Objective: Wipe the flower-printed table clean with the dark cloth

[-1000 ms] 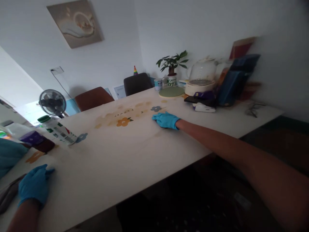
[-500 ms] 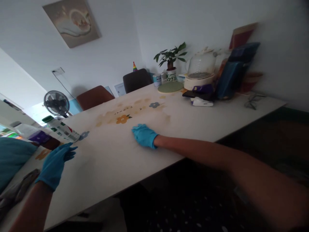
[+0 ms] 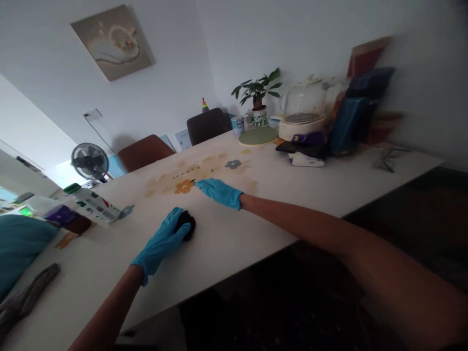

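Note:
Both my hands wear blue gloves over the white table [image 3: 219,248], which carries printed flowers. My left hand [image 3: 163,246], at the middle of the near side, is closed round a small black rounded wad [image 3: 188,225] on the tabletop. Whether that wad is cloth or sponge, I cannot make out. Ahead and to the right, my right hand [image 3: 221,192] stretches out with extended fingers, the tips beside the printed orange flower [image 3: 184,186]. Nothing shows in it; its underside is hidden.
At left stand a white bottle with a green cap [image 3: 97,204] and a purple-labelled bottle [image 3: 64,214]. A grey glove-like cloth [image 3: 32,292] lies near. Back right hold a potted plant [image 3: 259,109], green mat [image 3: 258,136], glass kettle [image 3: 302,102] and glasses [image 3: 389,158].
My left hand has swung right from beside the bottles to the middle and now grips the black wad, unseen before. My right hand has shifted slightly forward, fingers more stretched.

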Demonstrator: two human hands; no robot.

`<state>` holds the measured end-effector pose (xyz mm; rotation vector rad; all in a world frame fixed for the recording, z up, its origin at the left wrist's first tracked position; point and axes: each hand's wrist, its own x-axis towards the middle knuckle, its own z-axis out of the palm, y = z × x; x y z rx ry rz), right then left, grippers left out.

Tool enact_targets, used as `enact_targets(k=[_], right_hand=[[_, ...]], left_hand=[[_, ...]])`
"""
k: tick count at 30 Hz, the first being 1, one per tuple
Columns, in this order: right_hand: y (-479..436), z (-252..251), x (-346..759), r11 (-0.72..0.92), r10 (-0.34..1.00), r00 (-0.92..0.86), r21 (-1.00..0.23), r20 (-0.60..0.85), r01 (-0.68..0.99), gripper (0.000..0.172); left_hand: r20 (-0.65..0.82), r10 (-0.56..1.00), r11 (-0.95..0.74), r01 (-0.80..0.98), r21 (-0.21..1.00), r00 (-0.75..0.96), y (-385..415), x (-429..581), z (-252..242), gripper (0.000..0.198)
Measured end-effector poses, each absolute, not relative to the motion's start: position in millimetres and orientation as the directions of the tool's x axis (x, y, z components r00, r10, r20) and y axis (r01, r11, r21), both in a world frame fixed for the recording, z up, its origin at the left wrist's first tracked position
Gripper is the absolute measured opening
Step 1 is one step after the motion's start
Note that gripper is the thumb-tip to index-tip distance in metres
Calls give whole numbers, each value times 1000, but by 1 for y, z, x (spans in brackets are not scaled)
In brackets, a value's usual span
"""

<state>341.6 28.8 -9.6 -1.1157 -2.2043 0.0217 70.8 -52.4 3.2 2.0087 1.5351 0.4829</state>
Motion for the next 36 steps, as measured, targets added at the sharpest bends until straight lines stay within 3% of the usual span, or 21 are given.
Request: enact_targets(k=[4, 9, 12, 18, 25, 29, 34, 36], right_hand=[[31, -16, 428, 579, 769, -331, -377, 547, 723, 51], [29, -12, 496, 517, 808, -102, -616, 580, 595, 38], [28, -13, 516, 450, 830, 50, -721, 555, 527, 39], [23, -15, 531, 440, 822, 221, -831, 525, 340, 56], [1, 1, 529, 531, 749, 333, -820, 572, 214, 60], [-7, 6, 531, 547, 687, 344, -768, 639, 333, 56], [-14, 14, 532, 575, 620, 282, -668, 732, 471, 51], [-19, 18, 530, 574, 602, 279, -648, 748, 501, 47]], left_hand=[[-88, 906, -311, 793, 524, 413, -41, 96, -10, 82], [-82, 780, -510, 705, 492, 621, -30, 156, -18, 80], [-67, 676, -631, 624, 461, 734, -22, 211, -19, 79], [42, 524, -789, 467, 399, 850, 2, 301, -16, 62], [168, 584, -779, 490, 392, 794, 76, 335, -17, 36], [180, 689, -716, 620, 320, 702, 134, 345, -17, 36], [105, 845, -526, 782, 334, 524, 195, 358, -10, 33], [112, 856, -511, 797, 322, 504, 215, 364, -8, 40]])
